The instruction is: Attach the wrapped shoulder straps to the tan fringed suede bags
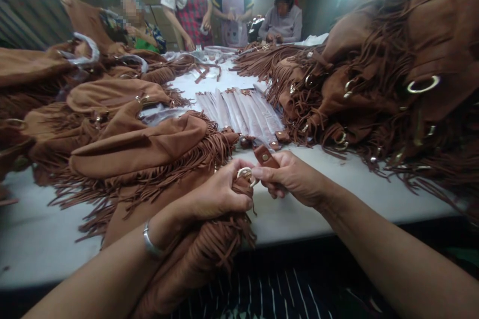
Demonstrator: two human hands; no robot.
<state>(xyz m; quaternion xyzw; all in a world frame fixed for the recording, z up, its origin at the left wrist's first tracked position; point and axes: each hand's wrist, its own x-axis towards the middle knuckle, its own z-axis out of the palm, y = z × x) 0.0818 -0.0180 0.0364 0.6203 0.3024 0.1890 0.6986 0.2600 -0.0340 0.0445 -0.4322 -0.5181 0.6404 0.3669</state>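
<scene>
Near the table's front edge, my left hand is closed around the end of a brown fringed suede bag, beside a gold metal ring. My right hand pinches a brown leather strap with a round metal snap on its upturned end. The right thumb and fingertips touch the ring, and the two hands almost meet there. Whether the strap passes through the ring is hidden by my fingers. The bag's lower part hangs over the edge towards my lap.
Fringed brown bags are heaped on the left, and a taller pile of bags with gold rings stands on the right. Plastic-wrapped straps lie between them on the white table. Several people stand or sit across the far side.
</scene>
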